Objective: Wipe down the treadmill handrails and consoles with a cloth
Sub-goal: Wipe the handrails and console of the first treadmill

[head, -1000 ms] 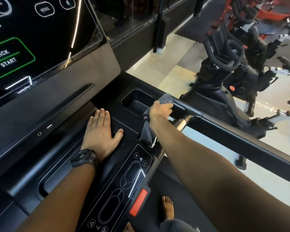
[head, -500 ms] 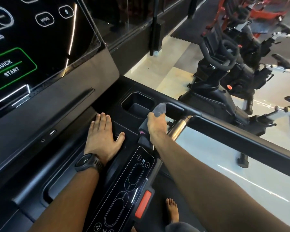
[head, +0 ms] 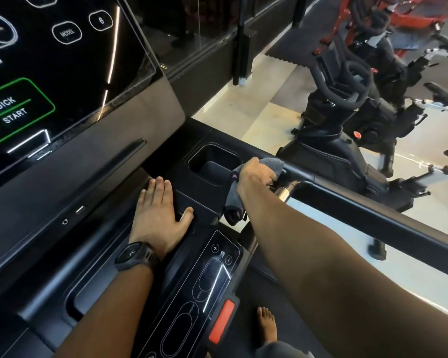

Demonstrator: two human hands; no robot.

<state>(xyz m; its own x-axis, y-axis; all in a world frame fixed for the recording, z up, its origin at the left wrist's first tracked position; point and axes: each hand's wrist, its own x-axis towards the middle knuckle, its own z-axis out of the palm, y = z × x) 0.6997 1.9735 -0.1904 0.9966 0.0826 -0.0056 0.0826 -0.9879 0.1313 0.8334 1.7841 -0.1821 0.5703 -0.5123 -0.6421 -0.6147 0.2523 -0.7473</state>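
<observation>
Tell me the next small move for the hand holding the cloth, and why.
Probably slide the cloth along the handrail, away from the cup holder. The right hand grips the cloth at the rail's start beside the cup holder, and the long stretch of rail beyond it lies bare. The left hand rests flat on the console, apparently bracing.

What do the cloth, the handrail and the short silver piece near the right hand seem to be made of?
The cloth looks like soft grey fabric, perhaps microfibre: it folds and hangs limply from the right hand. The handrail is matte black, probably plastic or a rubbery coating, as it shows only a dull sheen. The silver piece is likely polished metal, because it gives bright reflections.
</observation>
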